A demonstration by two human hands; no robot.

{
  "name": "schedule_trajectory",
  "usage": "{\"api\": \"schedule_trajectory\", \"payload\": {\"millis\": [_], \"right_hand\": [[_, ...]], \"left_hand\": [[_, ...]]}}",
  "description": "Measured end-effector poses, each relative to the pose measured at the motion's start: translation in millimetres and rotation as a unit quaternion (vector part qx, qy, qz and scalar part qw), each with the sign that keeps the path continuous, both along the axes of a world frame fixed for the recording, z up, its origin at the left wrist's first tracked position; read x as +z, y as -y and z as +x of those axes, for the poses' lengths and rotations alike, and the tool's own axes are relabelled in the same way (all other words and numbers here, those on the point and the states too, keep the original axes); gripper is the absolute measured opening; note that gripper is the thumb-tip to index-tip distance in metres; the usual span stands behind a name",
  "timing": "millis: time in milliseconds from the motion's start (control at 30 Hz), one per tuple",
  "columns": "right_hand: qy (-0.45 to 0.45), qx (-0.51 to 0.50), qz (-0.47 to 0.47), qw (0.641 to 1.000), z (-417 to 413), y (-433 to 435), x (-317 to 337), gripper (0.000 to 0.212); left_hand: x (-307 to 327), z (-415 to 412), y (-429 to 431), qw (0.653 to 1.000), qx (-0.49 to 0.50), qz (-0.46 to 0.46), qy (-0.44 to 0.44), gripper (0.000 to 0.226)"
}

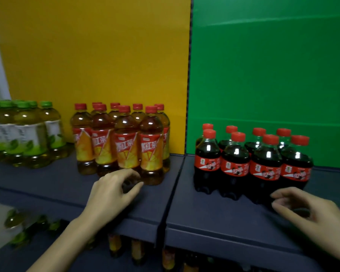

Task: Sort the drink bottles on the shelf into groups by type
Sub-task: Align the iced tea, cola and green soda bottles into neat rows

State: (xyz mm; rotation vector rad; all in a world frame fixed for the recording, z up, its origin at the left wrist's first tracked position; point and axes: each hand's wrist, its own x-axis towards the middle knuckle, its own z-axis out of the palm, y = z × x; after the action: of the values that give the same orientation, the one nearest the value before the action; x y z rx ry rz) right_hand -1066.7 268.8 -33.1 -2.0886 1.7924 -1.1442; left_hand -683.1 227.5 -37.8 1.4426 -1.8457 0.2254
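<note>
- The drink bottles stand upright on the shelf [204, 214] in three clusters, well apart from one another.
- At far left are the green-capped pale tea bottles [29, 138].
- In the middle are the red-capped amber tea bottles [126, 148].
- At right are the dark cola bottles [265, 165], also red-capped.
- No bottle on this shelf looks to be standing in the wrong cluster, so I judge the sorting here essentially done, with at most some straightening of the front rows left.
- The left hand [112, 193] is at the foot of the near amber tea bottles. Its fingers are curled, with fingertips and thumb against or just in front of a bottle's base. Blur hides whether it has hold of one.
- The right hand [320, 214] is loosely curled at the foot of the nearest cola bottles, at the near right. I cannot tell whether it grips anything.
- Behind the tea bottles is a yellow back panel [96, 55], and behind the cola a green back panel [273, 65].
- On a lower shelf, blurred, are more bottles [116, 246]. Their order cannot be judged.
</note>
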Motion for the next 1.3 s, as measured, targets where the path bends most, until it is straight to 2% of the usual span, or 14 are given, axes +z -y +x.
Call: {"api": "schedule_trajectory", "payload": {"millis": [133,167,267,300,467,567,733,833,967,1033,1133,1167,1300], "right_hand": [[0.041,0.067,0.008,0.997,80.5,-0.6,-1.2,0.068],[0.048,0.080,0.002,0.996,100.8,1.2,-1.6,0.062],[0.071,0.111,-0.012,0.991,152.8,13.1,-3.5,0.019],[0.075,0.114,-0.011,0.991,166.2,18.5,-3.7,0.020],[0.119,0.105,0.007,0.987,212.2,48.3,6.7,0.029],[0.142,0.086,0.024,0.986,225.9,62.6,16.2,0.039],[0.155,0.060,0.043,0.985,240.0,86.6,24.6,0.079],[0.165,0.066,0.073,0.981,243.5,104.3,28.9,0.098],[0.208,0.117,0.106,0.965,247.9,121.5,27.0,0.098],[0.226,0.135,0.111,0.958,251.0,126.8,26.1,0.094],[0.250,0.152,0.120,0.949,258.1,131.0,23.3,0.100],[0.256,0.151,0.116,0.948,261.3,131.6,22.3,0.093],[0.283,0.136,0.085,0.946,269.4,133.6,17.3,0.078]], "left_hand": [[1.8,66.5,-3.8,1.000,-0.006,-0.023,-0.010,0.036],[2.3,83.8,-3.3,0.999,-0.007,-0.032,-0.016,0.039],[2.4,130.1,1.4,0.999,-0.010,-0.041,-0.030,0.042],[2.1,142.4,4.1,0.998,-0.010,-0.040,-0.036,0.042],[7.3,183.7,28.4,0.997,-0.035,-0.010,-0.074,0.035],[12.7,194.1,46.1,0.995,-0.052,0.005,-0.081,0.041],[17.2,197.0,77.2,0.985,-0.077,0.073,-0.137,0.085],[22.2,202.1,100.3,0.967,-0.077,0.137,-0.202,0.114],[26.5,211.7,129.3,0.918,-0.153,0.245,-0.273,0.134],[27.0,210.9,137.9,0.898,-0.204,0.276,-0.274,0.122],[25.0,203.9,145.0,0.879,-0.261,0.289,-0.276,0.073],[24.2,202.9,147.4,0.873,-0.281,0.290,-0.274,0.067],[18.1,204.4,154.4,0.862,-0.322,0.269,-0.284,0.089]]}}
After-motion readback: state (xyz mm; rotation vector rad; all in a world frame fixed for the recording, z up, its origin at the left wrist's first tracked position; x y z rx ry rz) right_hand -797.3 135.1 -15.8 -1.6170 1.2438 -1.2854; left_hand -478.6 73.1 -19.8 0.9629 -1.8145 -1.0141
